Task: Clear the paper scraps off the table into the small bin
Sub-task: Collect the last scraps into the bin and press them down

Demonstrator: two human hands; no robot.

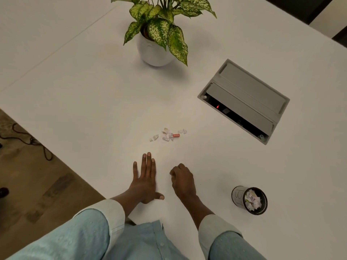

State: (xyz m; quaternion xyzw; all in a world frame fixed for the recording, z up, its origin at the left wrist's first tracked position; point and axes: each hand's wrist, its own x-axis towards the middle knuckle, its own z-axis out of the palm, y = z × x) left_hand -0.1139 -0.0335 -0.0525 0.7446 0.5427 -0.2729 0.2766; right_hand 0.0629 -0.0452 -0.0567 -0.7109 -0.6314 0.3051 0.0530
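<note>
Landmark: the scraps (pixel 167 135) on the table (pixel 75 91).
Your left hand (pixel 145 180): flat, fingers spread, nearer you than the scraps.
Your right hand (pixel 183 180): curled; contents possibly none, unclear.
Bin (pixel 249 200): right of the scraps, nearer you.

light: dim, warm, even from overhead
shadows: soft one right of the plant pot (pixel 155 51); faint under both hands
glare: none on table (pixel 75 91)
blur: mild softness throughout
edges: wide-angle bending, table lines curve

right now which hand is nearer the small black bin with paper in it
Right. The curled right hand sits just left of the small black mesh bin, with bare table between. The flat left hand lies farther left, beyond the right one.
</note>
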